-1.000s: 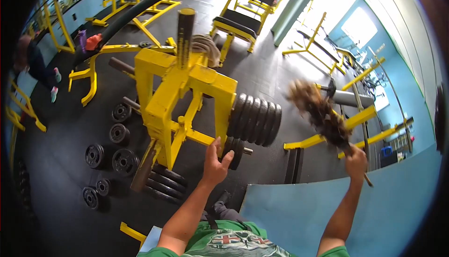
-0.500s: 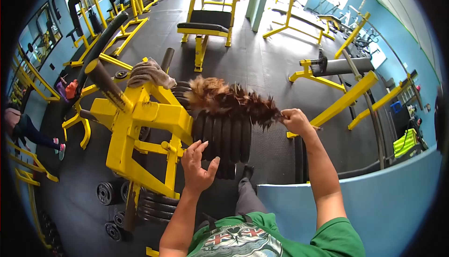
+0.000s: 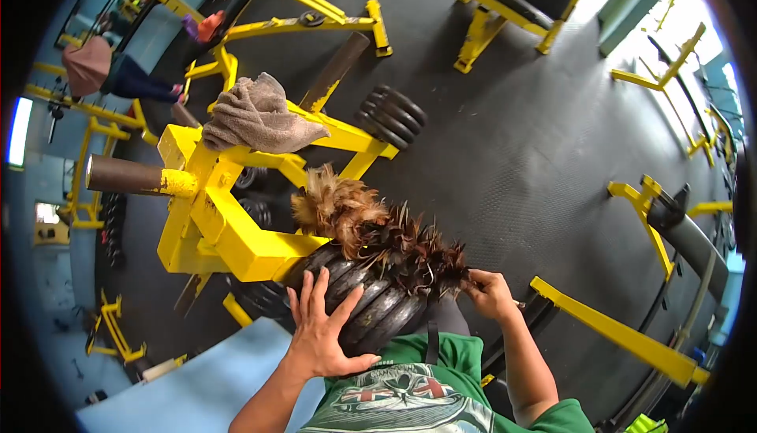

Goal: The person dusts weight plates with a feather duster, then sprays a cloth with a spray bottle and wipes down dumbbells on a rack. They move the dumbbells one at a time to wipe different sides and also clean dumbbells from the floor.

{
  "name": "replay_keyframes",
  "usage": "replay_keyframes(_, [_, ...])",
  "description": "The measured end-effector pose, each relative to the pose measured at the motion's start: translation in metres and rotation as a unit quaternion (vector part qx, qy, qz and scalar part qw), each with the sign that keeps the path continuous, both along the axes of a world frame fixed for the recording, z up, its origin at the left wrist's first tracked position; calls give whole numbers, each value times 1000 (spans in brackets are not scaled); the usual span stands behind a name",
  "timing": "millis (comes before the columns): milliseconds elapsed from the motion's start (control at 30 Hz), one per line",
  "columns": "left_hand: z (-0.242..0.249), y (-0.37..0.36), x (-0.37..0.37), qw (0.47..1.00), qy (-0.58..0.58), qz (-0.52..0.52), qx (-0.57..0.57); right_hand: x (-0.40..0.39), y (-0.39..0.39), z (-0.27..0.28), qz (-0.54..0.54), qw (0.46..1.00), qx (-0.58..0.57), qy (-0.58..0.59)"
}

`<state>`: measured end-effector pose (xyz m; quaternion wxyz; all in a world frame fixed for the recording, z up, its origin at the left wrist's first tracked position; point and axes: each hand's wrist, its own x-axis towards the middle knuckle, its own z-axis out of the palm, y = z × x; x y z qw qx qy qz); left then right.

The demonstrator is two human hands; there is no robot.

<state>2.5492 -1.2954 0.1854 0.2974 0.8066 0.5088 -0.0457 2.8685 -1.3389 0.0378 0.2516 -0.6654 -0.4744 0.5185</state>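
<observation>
My right hand [image 3: 493, 295] is closed around the thin handle of a feather duster [image 3: 414, 251]. The duster's brown feathers, lighter toward the far end, lie across the tops of several black weight plates [image 3: 386, 319] lined up on a yellow weight rack [image 3: 236, 232]. With fingers spread, my left hand [image 3: 327, 330] rests against the near side of those plates. A crumpled grey-brown towel [image 3: 256, 117] is draped over the rack's top, beyond my left hand. The feathers hide part of the plates.
More plates [image 3: 392, 115] hang on the rack's far side. Bare dark pegs [image 3: 126, 176] stick out from the frame. A yellow bench [image 3: 497, 3] stands ahead, and a yellow bar [image 3: 619, 330] reaches in at right. Another person [image 3: 118, 74] is at upper left.
The view has turned and come closer to the rack. My left hand has gone from hovering near the plates to touching them. The duster stays in my right hand, now nearer my body.
</observation>
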Motion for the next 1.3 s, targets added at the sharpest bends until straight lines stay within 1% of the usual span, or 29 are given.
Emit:
replay_keyframes(67, [0,-3,12,999,38,26,-8,11,11,-7,9,999,45,20])
replay_keyframes(100, [-2,-2,18,997,60,41,-6,19,22,-4,49,999,3,5])
replay_keyframes(133, [-3,-3,22,997,63,51,8,26,32,-5,56,998,-3,11])
replay_keyframes(200, [-13,-6,20,992,24,117,37,32,51,-7,88,987,128,37])
replay_keyframes(233, [-16,-6,20,989,49,124,59,32,62,-2,110,990,77,40])
replay_keyframes(267, [-16,-2,29,975,8,218,45,31,68,-9,129,988,71,44])
replay_keyframes(333, [-21,3,39,957,-18,271,106,28,85,-25,200,970,104,87])
replay_keyframes(367, [-24,2,39,958,12,270,99,27,99,-23,255,965,12,67])
replay_keyframes(400, [-23,1,38,958,41,270,90,22,107,-26,279,958,12,67])
replay_keyframes(467, [-16,5,42,957,75,269,79,8,118,-43,263,963,30,-57])
replay_keyframes(533, [-15,7,41,955,67,281,71,5,131,-40,300,951,53,-55])
replay_keyframes(600, [-17,5,40,949,61,301,74,8,139,-30,301,947,12,110])
replay_keyframes(633, [-15,6,40,947,57,310,62,8,141,-27,311,932,50,178])
replay_keyframes(667, [-12,8,39,946,52,316,52,7,144,-33,329,926,54,176])
replay_keyframes(733, [-12,6,38,936,44,342,69,2,152,-50,366,910,122,151])
replay_keyframes(767, [-14,4,37,937,38,339,75,-10,164,-44,379,908,96,154])
replay_keyframes(800, [-16,1,36,938,32,337,81,-16,170,-47,399,899,101,149])
replay_keyframes(867, [-18,0,33,930,38,354,92,-30,186,-68,402,909,55,91])
replay_keyframes(900, [-23,-2,34,923,18,369,106,-32,188,-75,376,912,74,147])
replay_keyframes(933, [-26,-3,35,916,-3,383,118,-27,191,-79,396,904,74,142])
replay_keyframes(1000, [-34,0,35,906,15,400,135,-13,201,-88,403,906,85,100])
replay_keyframes(1033, [-34,2,37,899,24,412,146,-4,203,-101,449,872,168,98])
replay_keyframes(1067, [-36,3,39,893,34,422,156,7,207,-100,463,867,158,91])
replay_keyframes(1100, [-43,3,41,884,38,429,181,14,214,-97,484,872,75,-24])
replay_keyframes(1133, [-49,3,43,879,33,441,180,17,221,-96,493,859,-2,-140])
replay_keyframes(1167, [-50,2,47,866,56,456,196,27,219,-108,465,877,19,-120])
replay_keyframes(1200, [-52,2,50,852,77,473,209,24,226,-107,479,868,21,-129])
replay_keyframes(1267, [-53,-1,60,815,94,541,186,15,242,-108,545,800,-3,-251])
replay_keyframes(1300, [-55,-4,66,806,94,556,180,12,249,-111,530,813,-1,-243])
